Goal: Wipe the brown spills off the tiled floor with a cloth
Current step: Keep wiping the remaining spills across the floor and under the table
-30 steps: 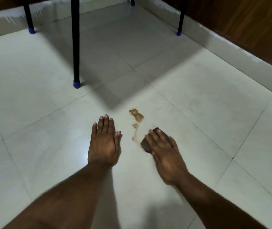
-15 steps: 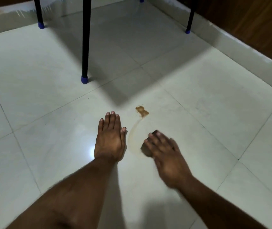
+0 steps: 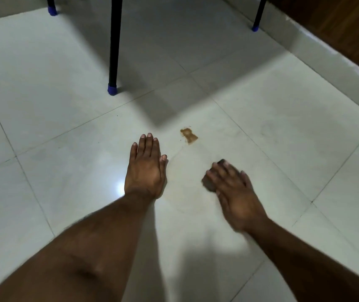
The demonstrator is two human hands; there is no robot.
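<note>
Cloth (image 3: 209, 184), dark, bunched under right hand (image 3: 237, 192)

I see a tiled floor (image 3: 283, 118) in pale off-white with a faint greenish-grey cast, its squares marked out by thin darker grout lines. A small brown spill (image 3: 189, 135) sits on it, mottled tan and darker brown, with a very faint brownish smear on the tile nearer to me. The cloth (image 3: 210, 183) under my right hand (image 3: 234, 192) is dark brown, blurred. The nearest furniture leg (image 3: 115, 40) is black with a bright blue cap at its foot; two further legs show the same black and blue. Along the right runs a whitish skirting (image 3: 317, 51) below dark reddish-brown wood-grain panelling (image 3: 348, 25).
</note>
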